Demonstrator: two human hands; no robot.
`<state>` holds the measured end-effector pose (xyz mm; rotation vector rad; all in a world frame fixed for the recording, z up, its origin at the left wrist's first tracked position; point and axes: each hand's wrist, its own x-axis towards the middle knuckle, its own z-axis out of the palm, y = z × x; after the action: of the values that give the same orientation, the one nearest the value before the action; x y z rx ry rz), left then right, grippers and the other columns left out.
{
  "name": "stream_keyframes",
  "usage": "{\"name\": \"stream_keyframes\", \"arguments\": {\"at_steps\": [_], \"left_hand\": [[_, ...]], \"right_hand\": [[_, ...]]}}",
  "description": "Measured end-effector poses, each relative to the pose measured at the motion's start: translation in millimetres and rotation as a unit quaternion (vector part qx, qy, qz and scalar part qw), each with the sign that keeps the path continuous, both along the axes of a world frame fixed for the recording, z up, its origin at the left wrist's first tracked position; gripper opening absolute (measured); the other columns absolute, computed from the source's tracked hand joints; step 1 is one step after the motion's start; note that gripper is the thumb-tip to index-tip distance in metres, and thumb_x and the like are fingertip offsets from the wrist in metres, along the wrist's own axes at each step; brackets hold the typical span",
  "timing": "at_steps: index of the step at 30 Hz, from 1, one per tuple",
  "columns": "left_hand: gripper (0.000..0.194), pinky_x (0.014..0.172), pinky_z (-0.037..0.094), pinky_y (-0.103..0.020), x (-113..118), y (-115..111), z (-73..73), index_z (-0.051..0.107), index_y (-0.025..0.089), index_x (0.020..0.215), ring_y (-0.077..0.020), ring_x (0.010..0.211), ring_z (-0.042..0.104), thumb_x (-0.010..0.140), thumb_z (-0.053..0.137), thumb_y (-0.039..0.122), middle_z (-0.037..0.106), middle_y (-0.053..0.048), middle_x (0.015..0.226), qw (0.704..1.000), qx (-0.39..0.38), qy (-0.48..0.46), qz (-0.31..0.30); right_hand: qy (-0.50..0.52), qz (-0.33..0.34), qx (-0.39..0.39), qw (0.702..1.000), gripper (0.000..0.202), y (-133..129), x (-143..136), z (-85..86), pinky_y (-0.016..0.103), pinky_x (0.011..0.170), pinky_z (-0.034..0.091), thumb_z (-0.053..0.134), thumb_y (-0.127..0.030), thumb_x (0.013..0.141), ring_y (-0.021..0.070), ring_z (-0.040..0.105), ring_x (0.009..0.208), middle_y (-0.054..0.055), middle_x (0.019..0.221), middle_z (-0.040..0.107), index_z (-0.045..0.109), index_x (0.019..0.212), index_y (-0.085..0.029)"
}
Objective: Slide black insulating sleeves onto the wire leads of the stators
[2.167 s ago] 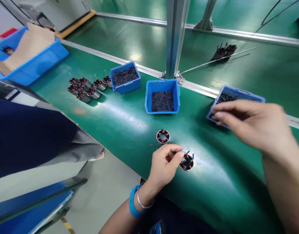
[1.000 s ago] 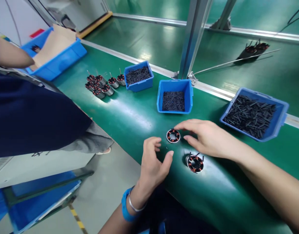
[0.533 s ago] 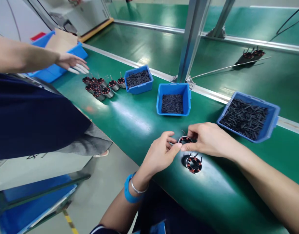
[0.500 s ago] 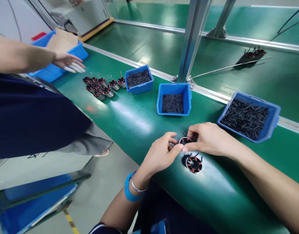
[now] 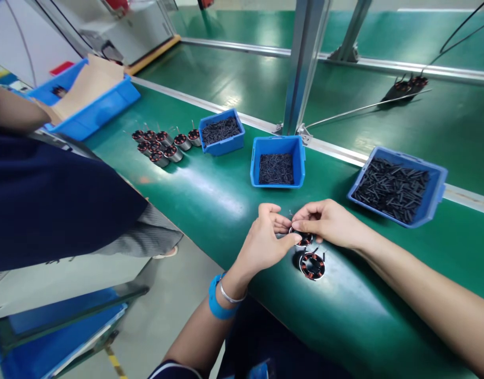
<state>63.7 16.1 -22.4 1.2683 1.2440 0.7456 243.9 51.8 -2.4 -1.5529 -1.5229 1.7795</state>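
A motor stator with copper windings in a metal ring stands on the green bench between my two hands. My left hand is closed around its left side, thumb on the near rim. At the stator's top edge, the thumb and fingers of my right hand are pinched together; what lies between them is too small to make out. A thin wire end pokes up by those fingertips. Just nearer to me sits a second stator, with short black sleeves sticking up from it.
Three blue bins of short black tubes stand beyond my hands: a left bin, a middle bin and a right bin. Several stators are grouped farther left. A co-worker's arm reaches near a blue crate. A metal post rises behind.
My right hand has shifted left over the stator's top, and my left fingers have lifted and spread a little. The co-worker's hand has drawn back to the left, toward the crate.
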Motion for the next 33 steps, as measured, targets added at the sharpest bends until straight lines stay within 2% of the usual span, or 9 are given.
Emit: {"name": "stream_keyframes", "arguments": {"at_steps": [5,10,13,16,20,24,27,30,33], "left_hand": [[0.053,0.090,0.055,-0.041,1,11,7.4,0.040,0.018,0.116,-0.0213,0.095,0.069,0.075,0.074,0.017,0.072,-0.010,0.108,0.996,0.025,0.050,-0.073],[0.045,0.089,0.055,-0.038,4,10,7.9,0.046,0.018,0.114,-0.0209,0.095,0.070,0.077,0.073,0.018,0.074,-0.009,0.108,0.995,0.005,0.036,-0.094],[0.040,0.079,0.055,-0.036,-1,6,8.2,0.050,0.020,0.114,-0.0198,0.087,0.070,0.081,0.072,0.026,0.072,-0.008,0.111,0.993,0.006,0.074,-0.094],[0.039,0.071,0.052,-0.032,-10,7,11.8,0.055,0.020,0.113,-0.0160,0.076,0.068,0.080,0.074,0.028,0.071,-0.007,0.113,0.985,0.007,0.104,-0.140],[0.020,0.066,0.049,-0.027,-16,13,15.9,0.062,0.019,0.098,-0.0128,0.069,0.063,0.080,0.067,0.011,0.070,0.001,0.083,0.979,0.069,0.124,-0.146],[0.006,0.075,0.051,-0.028,-7,11,6.5,0.063,0.020,0.088,-0.0134,0.076,0.063,0.085,0.064,0.014,0.068,0.000,0.079,0.970,0.229,0.085,-0.004],[0.026,0.079,0.054,-0.030,-1,5,-7.0,0.060,0.019,0.106,-0.0151,0.085,0.067,0.083,0.071,0.024,0.072,-0.006,0.098,0.982,0.171,-0.015,0.075],[0.049,0.076,0.055,-0.030,2,3,-12.4,0.056,0.018,0.119,-0.0162,0.088,0.067,0.076,0.077,0.026,0.070,-0.012,0.118,0.998,0.062,-0.023,0.025],[0.039,0.071,0.051,-0.026,6,5,-6.1,0.061,0.020,0.116,-0.0133,0.079,0.065,0.078,0.072,0.021,0.074,-0.005,0.106,0.997,0.051,0.050,-0.041]], "right_hand": [[0.010,-0.043,0.145,0.988,0.025,-3,2,-7.5,0.024,0.050,0.045,0.072,-0.040,0.077,0.0108,0.054,0.054,0.001,0.064,0.065,0.068,0.076,-0.016],[0.088,-0.114,0.250,0.957,0.022,-1,7,9.7,0.023,0.042,0.039,0.075,-0.037,0.078,0.0087,0.048,0.045,-0.003,0.059,0.057,0.063,0.075,-0.018],[0.066,-0.164,0.279,0.944,0.025,1,13,17.0,0.024,0.042,0.040,0.077,-0.041,0.076,0.0101,0.050,0.046,-0.001,0.061,0.059,0.065,0.078,-0.018],[-0.038,-0.079,0.235,0.968,0.025,0,16,11.3,0.024,0.046,0.041,0.076,-0.041,0.075,0.0112,0.052,0.052,0.000,0.063,0.062,0.066,0.078,-0.018],[-0.082,0.047,0.137,0.986,0.022,-4,11,-3.9,0.025,0.052,0.042,0.070,-0.039,0.076,0.0120,0.055,0.056,0.001,0.066,0.067,0.070,0.078,-0.018],[-0.050,-0.019,0.129,0.990,0.027,-10,6,-13.7,0.025,0.052,0.039,0.068,-0.045,0.076,0.0120,0.052,0.055,0.000,0.061,0.064,0.072,0.076,-0.018],[-0.024,-0.072,0.127,0.989,0.031,-15,7,-17.5,0.026,0.053,0.040,0.071,-0.048,0.074,0.0129,0.052,0.056,0.002,0.063,0.066,0.073,0.078,-0.017],[0.023,-0.078,0.117,0.990,0.035,-17,10,-20.8,0.027,0.054,0.041,0.072,-0.051,0.075,0.0132,0.052,0.057,0.004,0.066,0.068,0.073,0.080,-0.017],[0.056,-0.092,0.139,0.984,0.034,-16,9,-25.6,0.027,0.053,0.040,0.075,-0.051,0.074,0.0120,0.049,0.056,0.002,0.066,0.065,0.071,0.076,-0.017]]}}
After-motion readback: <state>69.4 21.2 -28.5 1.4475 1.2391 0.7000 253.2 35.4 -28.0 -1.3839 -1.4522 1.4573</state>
